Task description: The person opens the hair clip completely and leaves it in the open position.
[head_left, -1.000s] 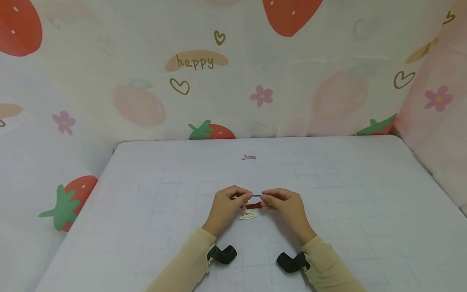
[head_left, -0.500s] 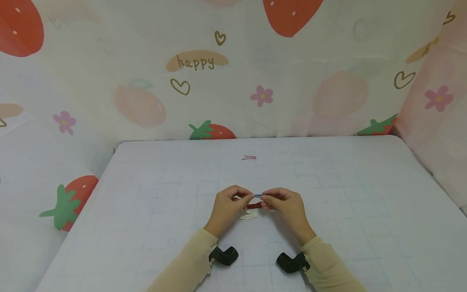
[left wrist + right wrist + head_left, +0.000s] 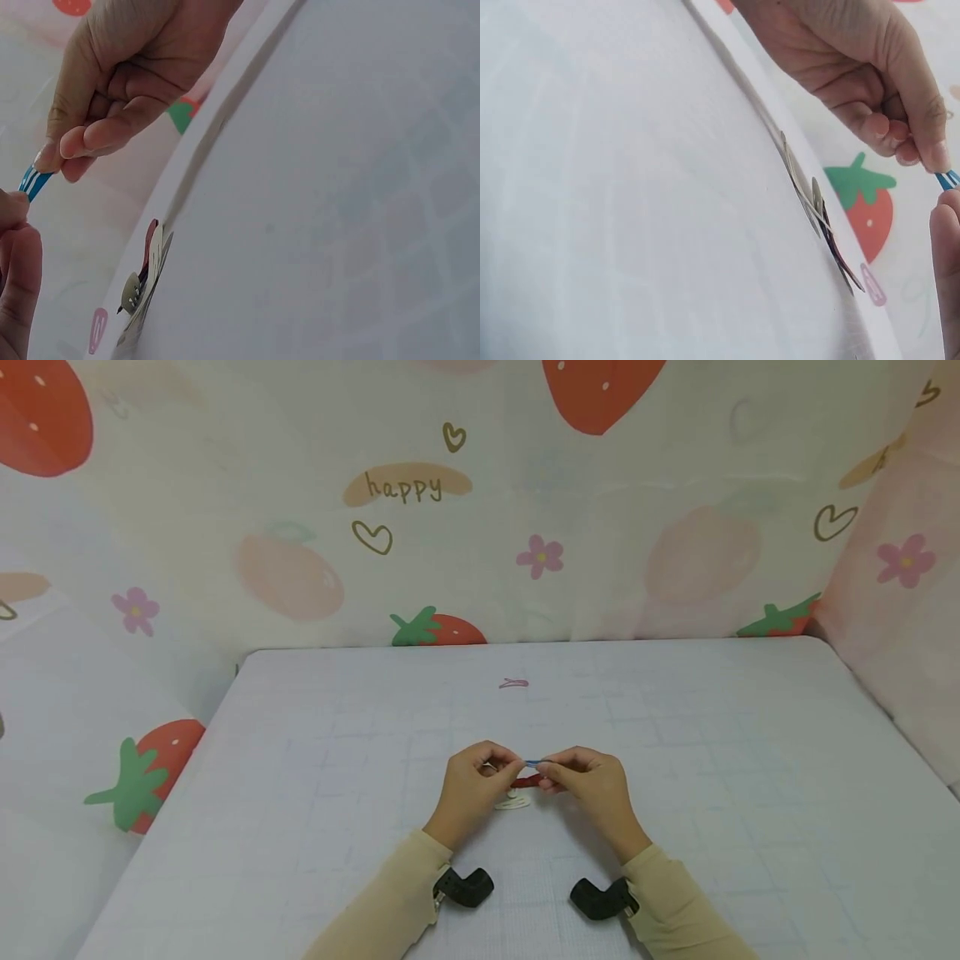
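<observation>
A blue snap hair clip [image 3: 533, 763] with openings along it is held above the table between my two hands. My left hand [image 3: 474, 789] pinches one end with thumb and fingertips, and my right hand [image 3: 594, 787] pinches the other. The left wrist view shows the middle of the blue clip [image 3: 31, 182] bare between the fingertips. Below the hands a dark red hair clip [image 3: 527, 782] and a cream hair clip [image 3: 513, 803] lie on the table, partly hidden in the head view. At the right wrist view's edge, the blue clip [image 3: 946, 180] is partly cut off.
Farther back on the white table [image 3: 337, 860] lies a pink hair clip [image 3: 514, 683]. In the left wrist view the cream clips [image 3: 155, 255] overlap the red one in a small cluster. A strawberry-printed cloth [image 3: 600, 485] hangs behind the table.
Both hands keep their pinch on the blue hair clip and stay nearly still. More blue shows between the fingertips now. The whole head view has shifted slightly.
</observation>
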A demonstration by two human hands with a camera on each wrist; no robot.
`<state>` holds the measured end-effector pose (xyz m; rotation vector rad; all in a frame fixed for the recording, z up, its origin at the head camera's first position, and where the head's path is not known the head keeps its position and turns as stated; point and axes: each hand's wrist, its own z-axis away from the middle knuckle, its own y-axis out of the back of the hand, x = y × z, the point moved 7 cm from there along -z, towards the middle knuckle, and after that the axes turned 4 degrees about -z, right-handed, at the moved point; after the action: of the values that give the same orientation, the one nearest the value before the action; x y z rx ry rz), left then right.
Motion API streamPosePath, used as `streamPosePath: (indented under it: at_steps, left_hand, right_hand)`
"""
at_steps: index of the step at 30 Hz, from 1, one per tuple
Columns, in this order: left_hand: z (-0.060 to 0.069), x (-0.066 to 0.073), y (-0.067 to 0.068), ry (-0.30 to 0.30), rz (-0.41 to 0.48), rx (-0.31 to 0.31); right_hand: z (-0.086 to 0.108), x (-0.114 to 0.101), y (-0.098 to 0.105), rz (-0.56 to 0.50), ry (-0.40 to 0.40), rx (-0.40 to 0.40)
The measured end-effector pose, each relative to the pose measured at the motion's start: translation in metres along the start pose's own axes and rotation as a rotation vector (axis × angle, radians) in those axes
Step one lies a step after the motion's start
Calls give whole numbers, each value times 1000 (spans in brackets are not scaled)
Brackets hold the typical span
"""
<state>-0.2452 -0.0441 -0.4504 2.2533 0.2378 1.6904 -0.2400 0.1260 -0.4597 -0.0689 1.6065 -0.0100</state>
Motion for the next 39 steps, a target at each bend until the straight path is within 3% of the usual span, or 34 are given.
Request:
streamPosePath:
  at_steps: [11, 14, 26, 33, 39]
  left_hand:
    - [1, 7, 1, -53, -67, 53]
    - [2, 8, 2, -59, -51, 74]
    - [6, 18, 1, -176, -82, 146]
    - [4, 11, 1, -86, 2, 119]
    - [4, 9, -1, -66, 46, 83]
  right_hand:
    - [2, 0, -1, -13, -1, 38]
    - [3, -2, -2, -4, 13, 55]
    - [9, -12, -2, 20, 146, 103]
    - [9, -15, -2, 31, 158, 109]
    - [9, -16, -1, 37, 134, 115]
